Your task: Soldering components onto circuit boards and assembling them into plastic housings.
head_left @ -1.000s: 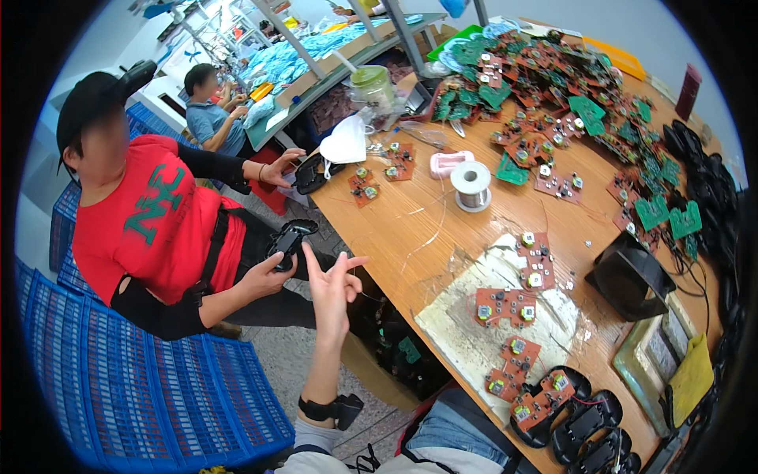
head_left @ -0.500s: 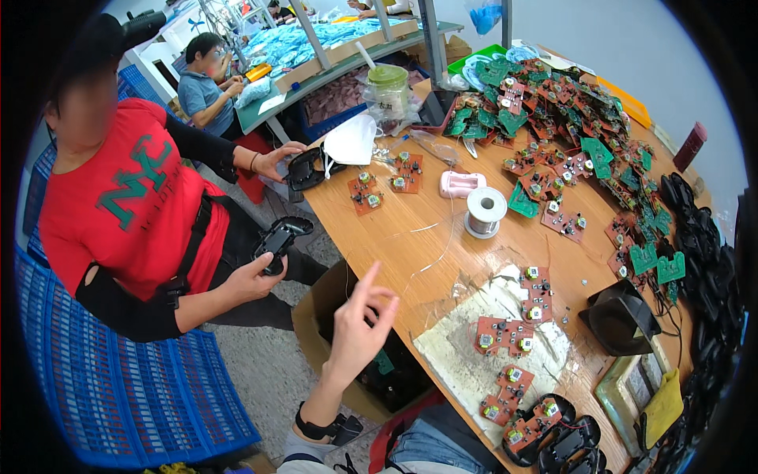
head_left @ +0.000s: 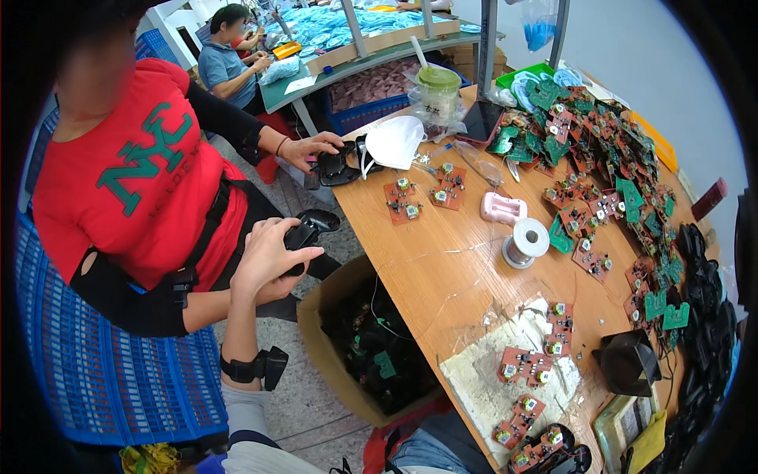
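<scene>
My left hand (head_left: 268,251) reaches out to the left, its fingers and thumb around a black game controller half (head_left: 314,223). A co-worker in a red shirt (head_left: 150,170) has a hand (head_left: 278,289) at the same controller, just under mine, so both touch it. The co-worker's other hand (head_left: 314,148) rests on another black controller shell (head_left: 335,164) at the table's corner. My right hand does not show. Brown circuit boards (head_left: 524,365) with small white-and-yellow parts lie on a worn pale sheet (head_left: 474,378) at the table's near edge.
A cardboard box (head_left: 335,387) with dark parts stands on the floor below my arm. On the wooden table (head_left: 410,268) are a solder wire spool (head_left: 525,242), a pink case (head_left: 504,208), a white mask (head_left: 395,142) and a heap of circuit boards (head_left: 600,150). Blue crates (head_left: 118,371) stand left.
My left hand has moved left from beside the table edge onto the controller in the co-worker's hand. The view has shifted left, and more of the cardboard box shows.
</scene>
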A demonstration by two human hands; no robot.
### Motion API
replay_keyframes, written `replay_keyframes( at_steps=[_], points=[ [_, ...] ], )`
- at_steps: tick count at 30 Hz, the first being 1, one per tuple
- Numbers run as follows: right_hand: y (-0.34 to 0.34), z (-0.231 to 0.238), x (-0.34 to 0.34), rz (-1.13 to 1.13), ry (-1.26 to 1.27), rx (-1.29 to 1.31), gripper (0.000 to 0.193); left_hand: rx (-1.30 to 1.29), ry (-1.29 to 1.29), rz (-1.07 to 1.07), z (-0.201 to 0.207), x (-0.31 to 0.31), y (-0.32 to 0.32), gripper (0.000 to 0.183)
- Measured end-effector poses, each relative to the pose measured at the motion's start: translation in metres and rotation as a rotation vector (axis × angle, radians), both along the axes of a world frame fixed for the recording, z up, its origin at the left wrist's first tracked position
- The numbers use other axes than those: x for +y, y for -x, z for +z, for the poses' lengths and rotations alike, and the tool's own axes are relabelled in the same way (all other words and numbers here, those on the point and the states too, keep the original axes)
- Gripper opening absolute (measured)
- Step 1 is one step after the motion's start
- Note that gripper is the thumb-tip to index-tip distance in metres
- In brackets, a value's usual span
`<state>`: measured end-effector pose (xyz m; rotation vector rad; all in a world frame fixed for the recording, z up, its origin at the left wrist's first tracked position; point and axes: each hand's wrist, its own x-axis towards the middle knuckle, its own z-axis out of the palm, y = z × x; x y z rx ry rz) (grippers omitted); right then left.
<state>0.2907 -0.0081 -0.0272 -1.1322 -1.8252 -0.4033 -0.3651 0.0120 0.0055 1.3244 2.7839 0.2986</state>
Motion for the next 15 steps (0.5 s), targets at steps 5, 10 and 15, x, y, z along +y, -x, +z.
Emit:
replay_keyframes(
  at_steps=[5,10,15],
  points=[
    [-0.006,-0.017,0.008,0.032,0.018,0.094,0.011,0.016,0.011,-0.009,-0.002,0.009,0.001,0.065],
    [0.007,-0.021,0.017,0.066,0.033,0.217,0.012,-0.054,0.019,0.027,-0.002,0.01,0.007,0.064],
    [0.018,-0.026,0.031,0.107,0.053,0.357,0.013,-0.024,-0.138,0.024,0.008,0.027,0.008,0.057]
  ],
)
